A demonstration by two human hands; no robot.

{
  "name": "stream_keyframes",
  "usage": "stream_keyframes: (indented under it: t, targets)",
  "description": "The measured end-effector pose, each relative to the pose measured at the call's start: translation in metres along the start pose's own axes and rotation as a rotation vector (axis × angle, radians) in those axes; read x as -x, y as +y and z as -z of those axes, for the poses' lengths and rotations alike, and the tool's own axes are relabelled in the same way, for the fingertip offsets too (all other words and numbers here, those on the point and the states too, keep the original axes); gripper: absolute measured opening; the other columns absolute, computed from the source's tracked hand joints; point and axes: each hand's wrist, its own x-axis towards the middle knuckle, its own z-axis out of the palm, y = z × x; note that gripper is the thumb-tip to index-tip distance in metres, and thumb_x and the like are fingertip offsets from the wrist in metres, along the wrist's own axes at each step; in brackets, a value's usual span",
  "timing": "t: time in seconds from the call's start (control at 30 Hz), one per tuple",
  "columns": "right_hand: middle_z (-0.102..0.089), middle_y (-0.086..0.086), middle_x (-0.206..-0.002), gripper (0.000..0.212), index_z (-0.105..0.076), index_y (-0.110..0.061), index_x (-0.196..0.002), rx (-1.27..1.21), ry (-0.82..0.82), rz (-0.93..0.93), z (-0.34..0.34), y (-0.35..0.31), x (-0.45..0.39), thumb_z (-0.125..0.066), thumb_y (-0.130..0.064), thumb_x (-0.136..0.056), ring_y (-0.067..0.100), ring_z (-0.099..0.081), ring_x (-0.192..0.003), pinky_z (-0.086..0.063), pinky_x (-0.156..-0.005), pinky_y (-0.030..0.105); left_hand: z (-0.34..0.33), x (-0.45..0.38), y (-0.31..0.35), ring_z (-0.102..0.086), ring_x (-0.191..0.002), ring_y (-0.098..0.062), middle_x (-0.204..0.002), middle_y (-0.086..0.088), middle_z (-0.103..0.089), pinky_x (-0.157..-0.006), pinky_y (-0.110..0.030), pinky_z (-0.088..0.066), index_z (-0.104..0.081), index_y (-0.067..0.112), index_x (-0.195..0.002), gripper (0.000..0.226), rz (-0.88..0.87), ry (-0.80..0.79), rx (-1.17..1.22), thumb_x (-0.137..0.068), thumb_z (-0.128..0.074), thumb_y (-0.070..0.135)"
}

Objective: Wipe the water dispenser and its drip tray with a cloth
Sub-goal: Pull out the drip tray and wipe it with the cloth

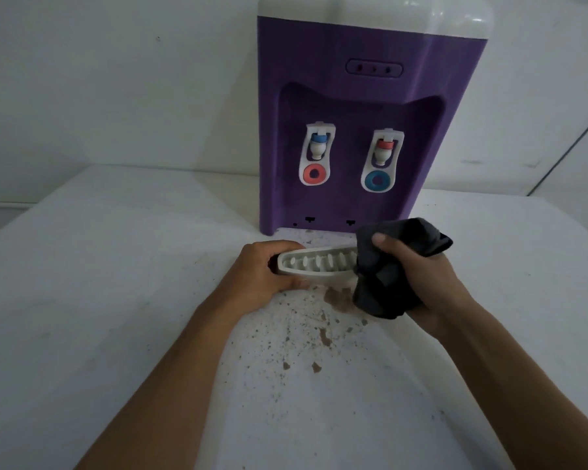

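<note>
A purple water dispenser (353, 106) with a white top stands at the back of the white table, its two white taps facing me. In front of it, my left hand (262, 273) grips the left end of the white slotted drip tray (316, 264), held off the dispenser and tilted toward me. My right hand (418, 273) clutches a dark grey cloth (384, 286), which is wrapped over the tray's right end and hides it.
The white table (99, 283) carries brown specks and small wet stains (323, 334) in front of the dispenser, below the tray. White walls stand behind and to the right of the dispenser. Two small slots show at the dispenser's bare base.
</note>
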Motion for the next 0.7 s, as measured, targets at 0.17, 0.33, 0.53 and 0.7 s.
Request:
stream_keyframes:
  t: [0.17,0.33,0.53,0.7]
  targets:
    - [-0.079,0.005,-0.098,0.028,-0.070,-0.020,-0.107,0.237,0.077,-0.017,-0.009,0.007,-0.010,-0.082,-0.015,-0.082,0.023,-0.078,-0.085,-0.064,-0.069,0.040,-0.001,0.000,0.000,-0.074,-0.103,-0.006,-0.110,0.013,-0.079,-0.093,-0.031,-0.061,-0.077,0.028,-0.121,0.053,0.007,0.009,-0.022,-0.072,-0.097,0.026]
    - [-0.075,-0.018,-0.089,0.035,-0.066,-0.037,-0.095,0.711,-0.043,0.241,-0.023,-0.003,-0.027,-0.092,-0.029,-0.073,0.001,-0.070,-0.084,-0.055,-0.061,0.012,-0.002,-0.001,0.000,-0.073,-0.100,-0.007,-0.109,0.009,-0.076,-0.088,-0.026,-0.060,-0.078,0.024,-0.118,0.054,-0.013,0.026,-0.039,-0.068,-0.099,0.022]
    - [-0.069,-0.007,-0.075,0.018,-0.068,-0.021,-0.086,1.306,-0.417,0.505,-0.056,-0.023,-0.053,-0.084,-0.026,-0.082,0.004,-0.067,-0.069,-0.055,-0.063,0.019,-0.002,-0.005,0.000,-0.071,-0.089,0.005,-0.095,0.027,-0.074,-0.073,-0.009,-0.053,-0.072,0.045,-0.099,0.052,0.050,0.031,-0.060,-0.065,-0.101,0.018]
    - [-0.062,-0.006,-0.071,0.029,-0.055,-0.028,-0.075,1.399,-0.415,0.645,-0.074,-0.013,-0.062,-0.081,-0.021,-0.083,0.014,-0.063,-0.063,-0.054,-0.056,0.035,-0.001,-0.006,-0.001,-0.072,-0.086,0.006,-0.093,0.024,-0.077,-0.072,-0.009,-0.054,-0.072,0.043,-0.095,0.046,0.092,0.029,-0.056,-0.064,-0.101,0.024]
